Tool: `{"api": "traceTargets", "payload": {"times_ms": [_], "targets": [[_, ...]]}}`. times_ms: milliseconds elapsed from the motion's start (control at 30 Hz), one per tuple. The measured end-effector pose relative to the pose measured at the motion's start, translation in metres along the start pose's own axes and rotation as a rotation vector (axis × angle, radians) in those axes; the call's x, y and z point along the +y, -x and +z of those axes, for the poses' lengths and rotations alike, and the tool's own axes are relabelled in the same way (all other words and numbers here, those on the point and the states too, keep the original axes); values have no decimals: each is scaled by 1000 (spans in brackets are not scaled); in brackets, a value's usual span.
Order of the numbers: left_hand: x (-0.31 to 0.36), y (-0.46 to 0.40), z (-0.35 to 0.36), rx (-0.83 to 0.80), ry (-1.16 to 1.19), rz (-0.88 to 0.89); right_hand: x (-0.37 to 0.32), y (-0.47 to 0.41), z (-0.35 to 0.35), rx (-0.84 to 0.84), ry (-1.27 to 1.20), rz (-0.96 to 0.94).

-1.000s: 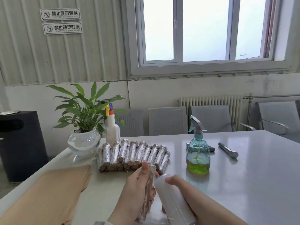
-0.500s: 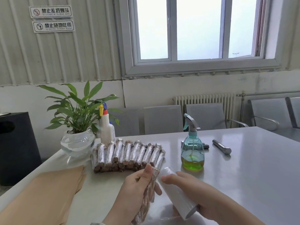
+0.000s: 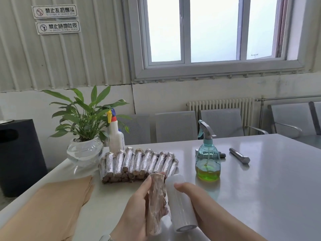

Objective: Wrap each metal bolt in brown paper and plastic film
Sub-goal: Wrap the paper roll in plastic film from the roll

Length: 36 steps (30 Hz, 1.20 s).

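Near the table's [image 3: 260, 197] near edge, the left hand [image 3: 133, 211] is clamping its fingers on the stiff, probably heavy wrapped bolt [image 3: 156, 202]; the right hand [image 3: 194, 202] is curling around the slippery film roll [image 3: 180, 206].

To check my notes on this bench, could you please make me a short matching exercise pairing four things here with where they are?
Things:
1. film roll
2. brown paper stack
3. bare bolt
4. wrapped bolt

Places:
A. lying right of the green spray bottle
B. held in the left hand
C. held in the right hand
D. at the table's left edge

Pairs: 1-C, 2-D, 3-A, 4-B
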<state>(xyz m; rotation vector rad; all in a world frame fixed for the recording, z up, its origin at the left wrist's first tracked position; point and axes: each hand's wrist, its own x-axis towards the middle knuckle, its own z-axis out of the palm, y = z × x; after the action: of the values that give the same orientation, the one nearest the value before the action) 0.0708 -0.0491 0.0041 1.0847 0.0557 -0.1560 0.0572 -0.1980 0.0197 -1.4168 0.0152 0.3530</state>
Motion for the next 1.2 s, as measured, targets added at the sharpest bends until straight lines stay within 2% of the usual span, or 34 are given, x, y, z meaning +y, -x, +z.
{"api": "traceTargets", "payload": {"times_ms": [167,267,333,467,600,667,800,933,1033,1200], "targets": [[-3,8,0,-125,225,-36,14,-7,4,36,16,-155],[-5,8,4,-77,255,15,20,-10,9,73,79,-268],[-8,5,2,-22,203,110,24,-10,11,115,132,-352],[-13,6,6,-16,112,236,30,-8,16,168,198,-493],[-13,7,1,89,-263,478,33,-6,19,243,233,-477],[-12,9,-1,123,-288,557,33,-6,23,260,256,-462],[-20,7,4,207,-117,489,36,-7,24,309,300,-467],[-22,7,7,182,50,268,38,-7,25,372,387,-446],[-21,6,11,111,79,152,38,-8,25,362,319,-452],[-21,2,10,83,-54,229,31,-12,18,255,230,-317]]}}
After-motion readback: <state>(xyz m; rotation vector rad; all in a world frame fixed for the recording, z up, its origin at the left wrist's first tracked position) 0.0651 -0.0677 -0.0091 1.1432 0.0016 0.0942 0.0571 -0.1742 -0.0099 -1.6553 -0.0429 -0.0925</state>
